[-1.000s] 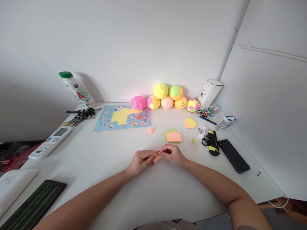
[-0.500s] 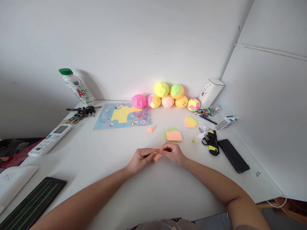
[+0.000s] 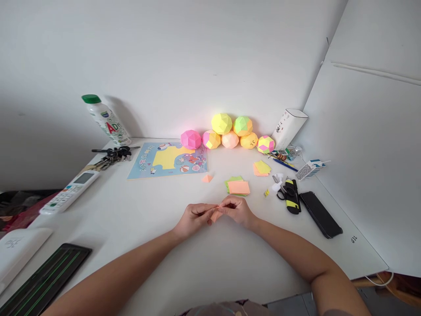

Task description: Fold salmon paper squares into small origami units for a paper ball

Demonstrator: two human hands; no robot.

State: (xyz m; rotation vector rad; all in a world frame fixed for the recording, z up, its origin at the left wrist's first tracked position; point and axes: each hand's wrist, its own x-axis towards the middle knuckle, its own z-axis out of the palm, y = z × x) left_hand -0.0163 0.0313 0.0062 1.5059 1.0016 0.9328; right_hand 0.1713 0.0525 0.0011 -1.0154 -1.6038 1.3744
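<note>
A small piece of orange paper (image 3: 215,215) is pinched between my two hands, above the near middle of the table. My left hand (image 3: 194,218) is closed on its left side, fingers stretched along the top. My right hand (image 3: 237,210) grips the upper right part between thumb and curled fingers; the fingers hide much of the paper and its folds. Just beyond my hands lies a stack of orange and green paper squares (image 3: 238,188). To its left is a small folded orange paper piece (image 3: 207,178).
Several faceted paper balls (image 3: 221,123) stand against the wall beside a blue picture board (image 3: 138,166). Yellow and orange slips (image 3: 262,167), scissors (image 3: 281,193), a box cutter (image 3: 292,202) and a black phone (image 3: 321,214) lie right. A bottle (image 3: 110,123) and remote (image 3: 69,192) are left.
Hardly anything differs. Both hands keep hold of the orange paper in the same place, with only a slight shift of the fingers.
</note>
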